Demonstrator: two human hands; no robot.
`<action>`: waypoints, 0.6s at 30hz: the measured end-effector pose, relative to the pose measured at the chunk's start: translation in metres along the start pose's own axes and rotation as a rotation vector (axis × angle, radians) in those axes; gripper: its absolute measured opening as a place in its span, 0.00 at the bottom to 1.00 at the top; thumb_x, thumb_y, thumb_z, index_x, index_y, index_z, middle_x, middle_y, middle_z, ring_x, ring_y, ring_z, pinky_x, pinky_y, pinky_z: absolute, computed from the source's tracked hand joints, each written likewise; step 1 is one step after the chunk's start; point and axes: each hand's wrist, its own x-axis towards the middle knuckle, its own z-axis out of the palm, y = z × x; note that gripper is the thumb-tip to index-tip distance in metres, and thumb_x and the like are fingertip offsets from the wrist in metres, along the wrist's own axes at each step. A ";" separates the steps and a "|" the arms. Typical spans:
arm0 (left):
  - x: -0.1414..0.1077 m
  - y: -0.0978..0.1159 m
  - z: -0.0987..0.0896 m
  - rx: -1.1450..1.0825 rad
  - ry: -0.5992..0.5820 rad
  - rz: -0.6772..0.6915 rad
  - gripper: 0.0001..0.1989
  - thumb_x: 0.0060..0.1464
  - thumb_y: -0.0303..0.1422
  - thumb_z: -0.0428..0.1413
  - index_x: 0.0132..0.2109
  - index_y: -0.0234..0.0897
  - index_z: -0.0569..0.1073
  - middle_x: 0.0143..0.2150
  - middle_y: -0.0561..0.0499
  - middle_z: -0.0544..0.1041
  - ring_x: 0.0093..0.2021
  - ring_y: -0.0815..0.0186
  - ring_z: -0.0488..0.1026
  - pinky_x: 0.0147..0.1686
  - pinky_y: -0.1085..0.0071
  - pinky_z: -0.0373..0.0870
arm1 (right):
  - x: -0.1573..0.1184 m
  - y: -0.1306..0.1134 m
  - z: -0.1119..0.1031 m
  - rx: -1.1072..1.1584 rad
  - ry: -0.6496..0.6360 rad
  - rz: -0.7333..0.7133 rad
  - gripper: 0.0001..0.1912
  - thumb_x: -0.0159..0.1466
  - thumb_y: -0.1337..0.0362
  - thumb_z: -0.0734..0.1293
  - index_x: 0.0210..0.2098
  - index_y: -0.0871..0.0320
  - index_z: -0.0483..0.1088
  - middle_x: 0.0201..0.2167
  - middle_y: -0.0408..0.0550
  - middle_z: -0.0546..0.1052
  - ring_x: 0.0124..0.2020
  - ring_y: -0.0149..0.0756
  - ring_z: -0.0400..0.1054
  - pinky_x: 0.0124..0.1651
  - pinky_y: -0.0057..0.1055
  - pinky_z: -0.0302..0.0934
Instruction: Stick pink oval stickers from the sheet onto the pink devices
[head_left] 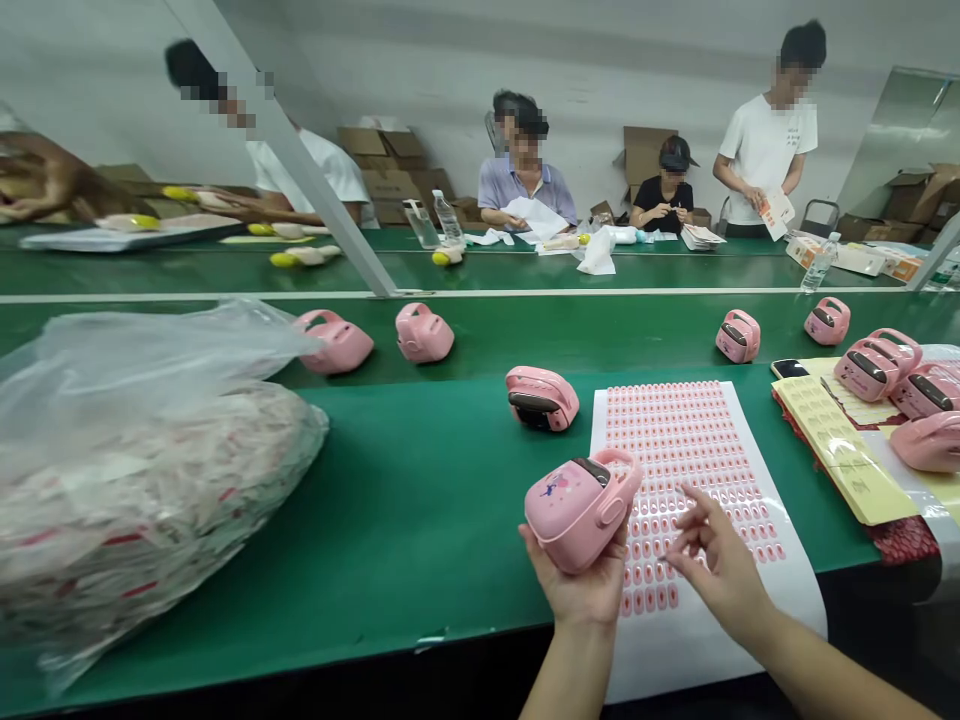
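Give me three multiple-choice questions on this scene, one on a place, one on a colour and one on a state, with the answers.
1. Where is the label sheet?
A) On the green belt
B) On the floor
C) Against the wall

2. What colour is the device in the left hand?
A) Blue
B) Pink
C) Yellow

3. How is the right hand placed?
A) Gripping the device
B) Over the label sheet, apart from the device
C) In a pocket

1: A, the sheet lies flat on the belt.
2: B, its shell shows pink.
3: B, a gap separates it from the device.

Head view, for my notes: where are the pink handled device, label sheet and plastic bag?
Pink handled device (570, 510): head view, on its top face.
Label sheet (675, 430): head view, on the printed rows.
Plastic bag (135, 370): head view, on its upper film.
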 end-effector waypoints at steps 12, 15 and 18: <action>-0.014 -0.011 0.015 -0.040 0.092 -0.090 0.26 0.53 0.48 0.45 0.53 0.35 0.66 0.40 0.40 0.76 0.39 0.56 0.74 0.35 0.66 0.73 | 0.038 -0.036 0.038 0.408 0.086 0.081 0.29 0.51 0.63 0.69 0.50 0.51 0.56 0.33 0.40 0.64 0.28 0.31 0.70 0.40 0.34 0.68; -0.014 -0.013 0.016 -0.063 0.106 -0.113 0.27 0.55 0.48 0.43 0.54 0.35 0.65 0.39 0.39 0.76 0.38 0.57 0.75 0.35 0.66 0.73 | 0.037 -0.036 0.040 0.405 0.121 0.050 0.26 0.51 0.63 0.69 0.48 0.52 0.58 0.32 0.41 0.63 0.28 0.30 0.68 0.39 0.33 0.68; -0.013 -0.014 0.014 -0.054 0.059 -0.142 0.28 0.53 0.48 0.45 0.55 0.35 0.64 0.41 0.39 0.76 0.39 0.56 0.74 0.38 0.66 0.72 | 0.037 -0.037 0.042 0.414 0.162 0.031 0.23 0.51 0.63 0.69 0.45 0.51 0.59 0.30 0.41 0.64 0.29 0.31 0.67 0.36 0.32 0.69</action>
